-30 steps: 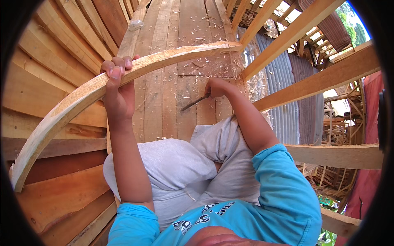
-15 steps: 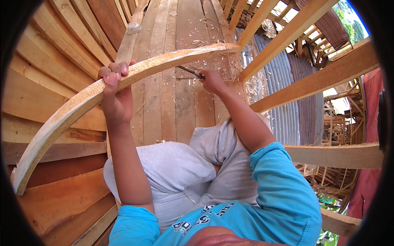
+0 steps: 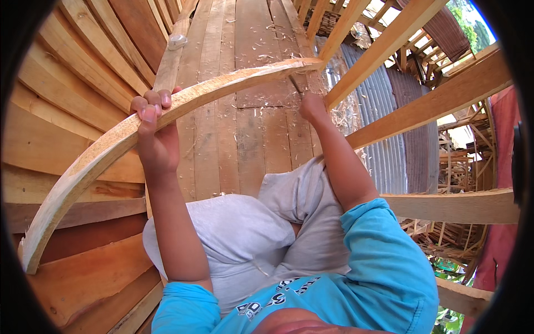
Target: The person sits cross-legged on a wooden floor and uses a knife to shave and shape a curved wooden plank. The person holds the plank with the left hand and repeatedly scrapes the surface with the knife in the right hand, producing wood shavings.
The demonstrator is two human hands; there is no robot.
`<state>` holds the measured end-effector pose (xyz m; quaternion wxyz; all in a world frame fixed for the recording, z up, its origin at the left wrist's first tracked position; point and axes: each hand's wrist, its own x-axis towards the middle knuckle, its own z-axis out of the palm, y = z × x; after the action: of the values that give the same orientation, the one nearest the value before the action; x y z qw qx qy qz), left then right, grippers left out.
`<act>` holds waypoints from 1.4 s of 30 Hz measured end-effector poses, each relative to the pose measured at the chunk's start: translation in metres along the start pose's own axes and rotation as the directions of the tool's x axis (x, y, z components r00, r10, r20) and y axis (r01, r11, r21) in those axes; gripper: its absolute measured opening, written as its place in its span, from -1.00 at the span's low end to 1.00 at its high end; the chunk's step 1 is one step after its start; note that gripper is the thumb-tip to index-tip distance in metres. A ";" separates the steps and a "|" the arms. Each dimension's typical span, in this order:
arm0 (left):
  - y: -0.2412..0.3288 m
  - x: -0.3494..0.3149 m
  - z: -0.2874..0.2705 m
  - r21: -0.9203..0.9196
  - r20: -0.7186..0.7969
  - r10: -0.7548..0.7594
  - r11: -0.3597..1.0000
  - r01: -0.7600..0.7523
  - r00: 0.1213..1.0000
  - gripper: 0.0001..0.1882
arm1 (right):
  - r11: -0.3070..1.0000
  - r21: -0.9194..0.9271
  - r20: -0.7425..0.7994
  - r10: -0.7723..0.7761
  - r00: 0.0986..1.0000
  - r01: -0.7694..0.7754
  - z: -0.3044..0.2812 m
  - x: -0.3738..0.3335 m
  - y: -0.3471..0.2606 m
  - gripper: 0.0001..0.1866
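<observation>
A long curved piece of pale timber (image 3: 222, 86) arches from the lower left to the right, its upper face rough and freshly cut. My left hand (image 3: 156, 125) is closed round its middle, fingers over the top edge. Beside the timber's right end, my right hand (image 3: 314, 107) makes a fist round a dark narrow blade-like tool (image 3: 295, 83). The tool slants up and left toward the timber's underside; its far end is hidden behind the timber, so I cannot tell if they touch.
Wood shavings lie over the plank floor (image 3: 222, 139). Curved planks (image 3: 72, 150) wall the left side. Slanting wooden ribs (image 3: 428, 108) stand on the right, with corrugated metal sheets (image 3: 386, 133) beyond. A small clear object (image 3: 177, 42) sits at the far left of the floor.
My right hand has moved right and slightly nearer the ribs, and the tool now points more steeply up. My left hand keeps its grip; the timber has barely shifted.
</observation>
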<state>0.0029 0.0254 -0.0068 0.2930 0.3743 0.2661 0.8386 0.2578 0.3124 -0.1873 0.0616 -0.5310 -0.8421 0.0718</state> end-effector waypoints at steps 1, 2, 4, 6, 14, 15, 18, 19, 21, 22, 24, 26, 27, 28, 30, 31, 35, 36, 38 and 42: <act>0.004 -0.002 -0.004 0.011 -0.010 0.003 1.000 -0.003 1.000 -0.75 | 0.997 0.019 0.087 -0.083 0.993 0.081 -0.006 -0.013 -0.028 -0.80; 0.007 -0.003 -0.007 0.017 -0.023 0.006 1.000 -0.006 1.000 -0.75 | 0.987 0.043 0.168 -0.161 0.973 0.156 -0.013 -0.026 -0.055 -0.80; 0.006 -0.003 -0.006 0.011 -0.026 -0.002 1.000 0.002 1.000 -0.75 | 0.984 0.011 0.306 -0.174 0.936 0.179 -0.007 -0.033 -0.074 -0.80; 0.007 -0.004 -0.005 0.009 -0.032 -0.009 1.000 0.009 0.999 -0.75 | 0.990 0.024 0.321 -0.139 0.937 0.139 0.004 -0.032 -0.066 -0.78; 0.002 0.002 0.001 0.005 -0.004 -0.006 1.000 0.006 1.000 -0.73 | 0.905 -0.418 0.173 -0.006 0.985 0.079 0.019 0.015 0.066 -0.79; 0.001 0.002 0.001 0.005 0.003 -0.002 1.000 0.002 1.000 -0.73 | 0.936 -0.343 0.175 -0.021 0.984 0.080 0.017 0.012 0.060 -0.79; 0.005 -0.003 -0.006 0.020 -0.011 0.008 1.000 -0.008 1.000 -0.73 | 0.993 -0.109 0.328 -0.012 0.945 0.051 -0.001 -0.014 -0.009 -0.78; 0.008 -0.005 -0.010 0.030 -0.020 0.012 1.000 -0.011 1.000 -0.73 | 0.999 -0.047 0.466 0.026 0.884 -0.005 -0.018 -0.023 -0.040 -0.78; 0.009 -0.004 -0.004 0.027 -0.040 -0.006 1.000 0.007 0.999 -0.74 | 0.999 -0.034 0.596 0.049 0.802 -0.036 -0.027 -0.031 -0.045 -0.78; 0.009 -0.003 -0.002 0.025 -0.048 -0.011 1.000 0.013 0.999 -0.74 | 0.998 -0.064 0.600 0.026 0.800 0.015 -0.024 -0.030 -0.037 -0.79; 0.007 -0.002 -0.002 0.009 -0.027 -0.016 1.000 0.016 1.000 -0.74 | 0.979 -0.171 0.474 -0.014 0.881 0.108 -0.012 -0.021 -0.008 -0.79; 0.002 0.001 0.002 -0.017 0.003 -0.019 1.000 0.019 1.000 -0.74 | 0.928 -0.349 0.181 -0.071 0.981 0.131 0.010 -0.004 0.043 -0.78; 0.002 0.000 -0.001 -0.014 0.004 -0.014 1.000 0.014 1.000 -0.74 | 0.937 -0.336 0.187 -0.028 0.982 0.091 0.009 0.003 0.040 -0.76; 0.002 -0.001 -0.003 -0.012 0.007 -0.010 1.000 0.010 1.000 -0.74 | 0.945 -0.325 0.193 0.016 0.981 0.048 0.008 0.009 0.037 -0.74; 0.003 -0.001 -0.004 -0.001 -0.009 -0.009 1.000 0.009 1.000 -0.74 | 0.980 -0.198 0.143 0.046 0.989 -0.017 0.010 0.012 0.028 -0.73; 0.004 -0.002 -0.004 0.005 -0.019 -0.010 1.000 0.010 1.000 -0.75 | 0.997 -0.078 0.086 0.037 0.996 -0.030 0.017 0.008 0.012 -0.75; 0.006 -0.003 -0.004 0.024 -0.034 -0.005 1.000 0.006 0.999 -0.76 | 0.984 -0.005 0.112 -0.176 0.978 0.178 0.028 0.005 -0.056 -0.82; 0.006 -0.002 -0.004 0.017 -0.035 -0.006 1.000 0.007 0.999 -0.77 | 0.969 -0.026 0.129 -0.242 0.962 0.247 0.033 0.010 -0.063 -0.81; 0.004 -0.001 -0.003 0.011 -0.033 -0.009 1.000 0.009 0.999 -0.78 | 0.944 -0.028 0.134 -0.323 0.937 0.330 0.036 0.016 -0.065 -0.79; 0.002 0.001 0.002 0.015 -0.016 -0.007 1.000 0.007 1.000 -0.78 | 0.999 -0.029 0.058 0.016 0.998 -0.015 0.040 0.038 -0.036 -0.81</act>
<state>0.0037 0.0255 -0.0037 0.2912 0.3690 0.2758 0.8384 0.2025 0.3297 -0.2188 0.0289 -0.5360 -0.8403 0.0757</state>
